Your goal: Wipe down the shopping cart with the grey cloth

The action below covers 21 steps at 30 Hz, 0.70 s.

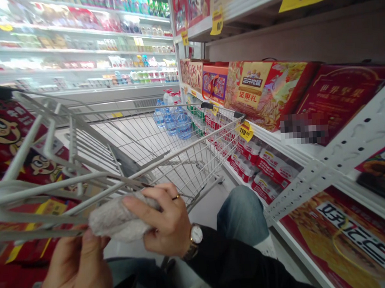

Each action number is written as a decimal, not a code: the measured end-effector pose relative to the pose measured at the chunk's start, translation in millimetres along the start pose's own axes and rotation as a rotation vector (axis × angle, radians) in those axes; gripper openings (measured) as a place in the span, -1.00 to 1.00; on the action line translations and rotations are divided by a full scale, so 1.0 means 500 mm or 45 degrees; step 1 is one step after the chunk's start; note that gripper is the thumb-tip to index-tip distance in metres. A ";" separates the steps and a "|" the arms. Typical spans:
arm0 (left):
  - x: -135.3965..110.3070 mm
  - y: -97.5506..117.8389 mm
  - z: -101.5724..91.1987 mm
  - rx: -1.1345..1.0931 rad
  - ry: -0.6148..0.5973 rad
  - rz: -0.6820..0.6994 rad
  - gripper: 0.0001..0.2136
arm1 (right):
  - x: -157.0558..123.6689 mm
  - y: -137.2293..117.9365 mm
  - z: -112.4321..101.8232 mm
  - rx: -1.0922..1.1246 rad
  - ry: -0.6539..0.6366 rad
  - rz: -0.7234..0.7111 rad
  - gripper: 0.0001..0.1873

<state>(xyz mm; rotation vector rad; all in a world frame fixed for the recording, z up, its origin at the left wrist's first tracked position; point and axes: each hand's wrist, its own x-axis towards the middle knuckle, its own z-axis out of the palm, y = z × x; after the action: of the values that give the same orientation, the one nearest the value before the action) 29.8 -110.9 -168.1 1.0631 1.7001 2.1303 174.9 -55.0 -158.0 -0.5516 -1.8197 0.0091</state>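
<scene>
**Cloth on cart rail, supermarket aisle**

White metal shelving (357,144) runs from 1 to 5 o'clock, loaded with red printed gift boxes (267,93). A silver wire shopping cart (167,154) fills the centre out to 9 o'clock, and clear plastic water bottles (178,123) stand beyond it at 12.

Right hand (166,222), at 6 o'clock, has its fingers curled and pressed together over a pale grey fuzzy cloth (119,218), clamping it onto the cart's near top rail. Left hand (78,272), at 7 o'clock, has its fingers together and their tips closed on the cloth's lower end.

A gold round wristwatch (196,235) and a thin gold ring (176,197) are on the right hand.

Step in hand, by my reading: wiping the rail. A further stroke calls for firm pressure and a slide along the wire.
</scene>
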 end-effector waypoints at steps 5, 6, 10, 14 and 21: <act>-0.006 0.013 0.002 -0.160 0.040 -0.064 -0.67 | -0.073 0.049 0.019 0.026 -0.063 0.001 -0.23; -0.007 0.015 0.003 -0.174 0.023 -0.068 -0.67 | -0.107 0.065 0.025 0.028 -0.077 0.028 -0.21; -0.008 0.019 0.008 -0.237 -0.015 -0.060 -0.71 | -0.215 0.110 0.033 -0.011 -0.172 0.218 -0.16; -0.009 0.021 0.014 -0.236 -0.010 -0.028 -0.74 | -0.198 0.085 0.011 -0.003 -0.258 0.247 -0.15; -0.019 0.027 0.014 -0.140 -0.048 -0.013 -0.74 | -0.010 0.013 -0.020 0.088 0.077 0.016 -0.13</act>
<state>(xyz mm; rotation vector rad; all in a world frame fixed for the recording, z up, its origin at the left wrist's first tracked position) 44.7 -115.4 -159.1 1.0541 1.5486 2.1559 187.3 -53.8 -160.9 -0.5097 -1.7505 0.0631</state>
